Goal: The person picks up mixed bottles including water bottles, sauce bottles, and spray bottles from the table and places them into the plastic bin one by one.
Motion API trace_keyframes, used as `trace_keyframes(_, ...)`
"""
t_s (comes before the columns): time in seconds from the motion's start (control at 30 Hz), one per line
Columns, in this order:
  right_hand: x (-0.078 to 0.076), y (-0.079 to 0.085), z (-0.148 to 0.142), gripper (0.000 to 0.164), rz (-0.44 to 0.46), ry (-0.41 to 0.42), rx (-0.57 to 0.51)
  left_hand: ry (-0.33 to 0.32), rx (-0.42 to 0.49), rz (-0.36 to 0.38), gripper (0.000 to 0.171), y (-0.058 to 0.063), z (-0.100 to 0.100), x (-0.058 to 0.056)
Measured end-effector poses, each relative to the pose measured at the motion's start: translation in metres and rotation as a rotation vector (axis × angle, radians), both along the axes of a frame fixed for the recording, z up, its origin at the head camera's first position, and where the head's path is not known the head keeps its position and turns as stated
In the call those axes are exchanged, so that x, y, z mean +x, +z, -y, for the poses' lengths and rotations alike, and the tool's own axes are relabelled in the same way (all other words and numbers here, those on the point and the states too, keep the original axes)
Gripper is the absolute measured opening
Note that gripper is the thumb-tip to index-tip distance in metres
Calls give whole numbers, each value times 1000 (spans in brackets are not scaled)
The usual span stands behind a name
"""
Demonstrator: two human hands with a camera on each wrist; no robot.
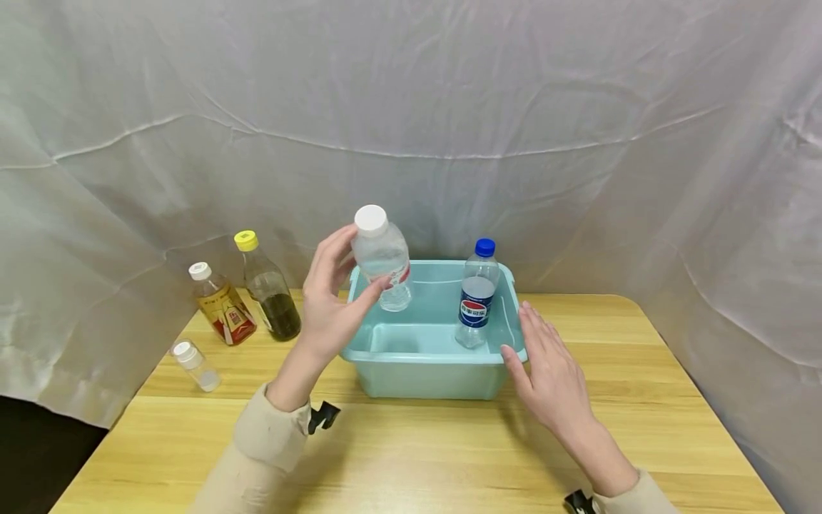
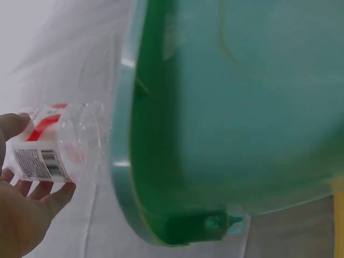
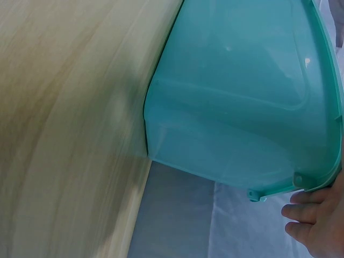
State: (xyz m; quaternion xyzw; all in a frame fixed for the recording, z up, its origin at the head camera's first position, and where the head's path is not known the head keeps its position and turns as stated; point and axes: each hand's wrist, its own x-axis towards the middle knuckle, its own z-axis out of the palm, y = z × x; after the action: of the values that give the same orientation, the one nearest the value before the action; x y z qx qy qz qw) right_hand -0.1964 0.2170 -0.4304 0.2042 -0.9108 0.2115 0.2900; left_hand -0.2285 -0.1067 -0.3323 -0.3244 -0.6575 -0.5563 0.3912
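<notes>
My left hand (image 1: pixel 334 296) grips a clear plastic water bottle (image 1: pixel 384 250) with a white cap and a red-and-white label, tilted over the left part of a light teal plastic basin (image 1: pixel 424 375). In the left wrist view the label and barcode of that water bottle (image 2: pixel 45 142) show between thumb and fingers, beside the basin's rim (image 2: pixel 122 140). At the basin's right rim rests my right hand (image 1: pixel 549 371), its fingers straight along the edge. Inside the basin, on the right, a Pepsi bottle (image 1: pixel 477 303) with a blue cap stands leaning slightly.
Left of the basin stand a yellow-capped bottle (image 1: pixel 272 293) of dark liquid, a white-capped bottle with a yellow-red label (image 1: pixel 225 307) and a small clear white-capped bottle (image 1: pixel 195 364). The wooden table (image 1: pixel 424 457) backs onto a grey curtain (image 1: pixel 411 93).
</notes>
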Motion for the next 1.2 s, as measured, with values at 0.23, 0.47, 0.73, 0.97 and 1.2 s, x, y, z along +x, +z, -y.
trace_keyframes(0.23,0,0,0,65,4,-6,1,-74,-105,91,74,1,0,-15)
trace_keyframes(0.47,1,0,-1,65,14,-8,1,-119,-188,224,72,4,-3,-29)
trace_keyframes(0.73,0,0,0,64,7,2,-2,-173,-310,376,72,8,-2,-40)
trace_keyframes(0.97,-1,-1,0,64,-3,2,-3,-233,-408,525,75,8,-4,-52)
trace_keyframes(1.2,0,0,0,64,6,3,-4,-262,-485,557,74,-2,-12,-63)
